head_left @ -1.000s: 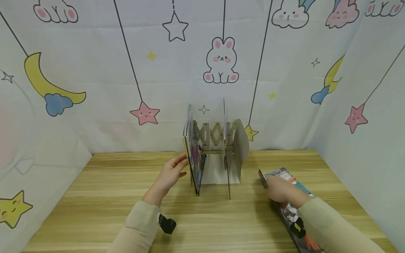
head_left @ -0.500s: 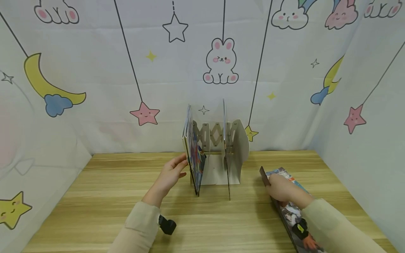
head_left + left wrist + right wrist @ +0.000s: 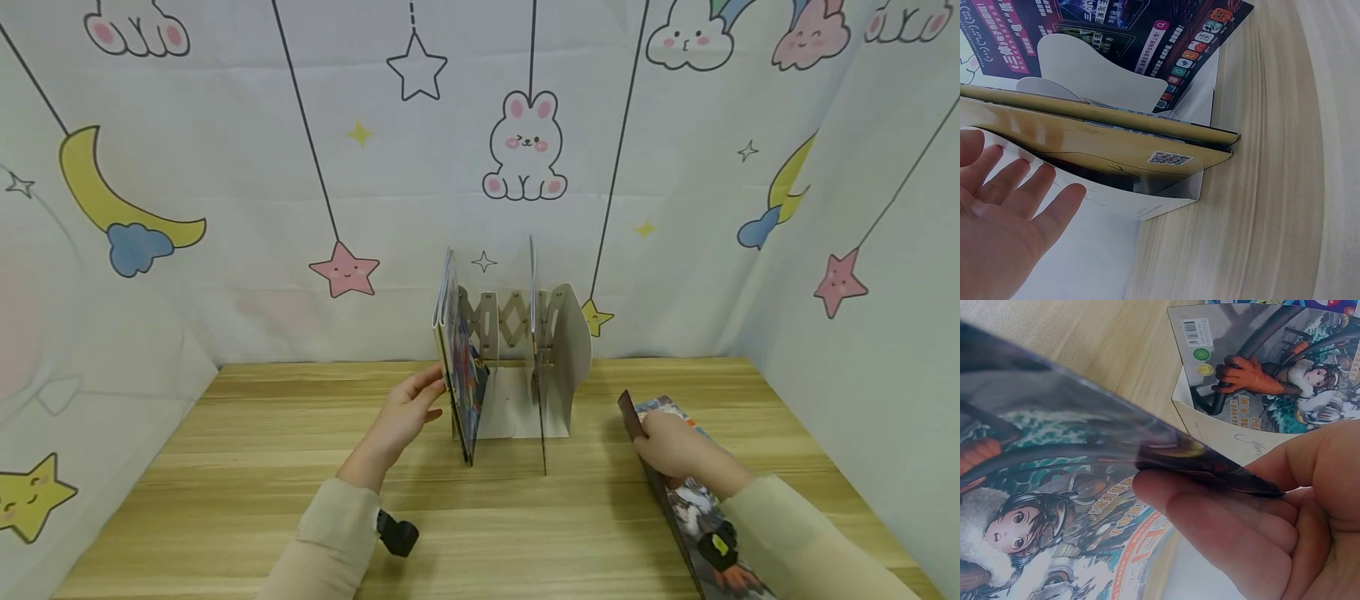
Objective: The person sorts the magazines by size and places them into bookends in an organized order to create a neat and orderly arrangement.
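Observation:
My right hand (image 3: 678, 446) pinches the edge of a thin magazine (image 3: 663, 500) and holds it tilted up on the right side of the table. In the right wrist view, thumb and curled fingers (image 3: 1229, 531) grip its illustrated cover (image 3: 1041, 481). Another magazine (image 3: 1272, 375) with a barcode and similar art lies beyond it. With fingers extended, my left hand (image 3: 401, 417) rests against the outer left side of a white metal expandable book stand (image 3: 510, 404). Several books (image 3: 459, 358) lean at the stand's left end, and a thin upright one (image 3: 538, 358) stands toward its right.
The wooden table (image 3: 300, 433) runs back to a white cloth backdrop (image 3: 247, 167) printed with stars, moons and a rabbit. Cloth also encloses both sides. A black wrist camera (image 3: 397, 533) sticks out from the left sleeve.
My right hand has shifted slightly to the right, and the magazine's near-left edge has come up a little more. My left hand stays against the book stand.

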A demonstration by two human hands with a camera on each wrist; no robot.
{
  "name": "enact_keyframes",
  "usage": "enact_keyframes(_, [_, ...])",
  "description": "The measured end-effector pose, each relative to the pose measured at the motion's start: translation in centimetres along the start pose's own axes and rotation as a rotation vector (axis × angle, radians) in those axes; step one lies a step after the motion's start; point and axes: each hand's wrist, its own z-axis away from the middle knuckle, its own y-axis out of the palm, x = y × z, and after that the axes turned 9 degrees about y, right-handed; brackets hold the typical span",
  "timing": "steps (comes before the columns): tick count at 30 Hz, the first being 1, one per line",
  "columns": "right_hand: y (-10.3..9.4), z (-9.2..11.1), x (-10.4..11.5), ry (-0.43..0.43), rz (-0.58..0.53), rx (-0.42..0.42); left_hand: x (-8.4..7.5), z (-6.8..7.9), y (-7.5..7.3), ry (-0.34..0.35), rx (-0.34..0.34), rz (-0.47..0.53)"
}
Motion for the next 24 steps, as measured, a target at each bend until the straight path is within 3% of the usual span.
enact_keyframes(24, [0.19,0.83,0.59,-0.015,-0.051,-0.018,-0.17,0.04,-0.10,-0.010,0.010,-0.010])
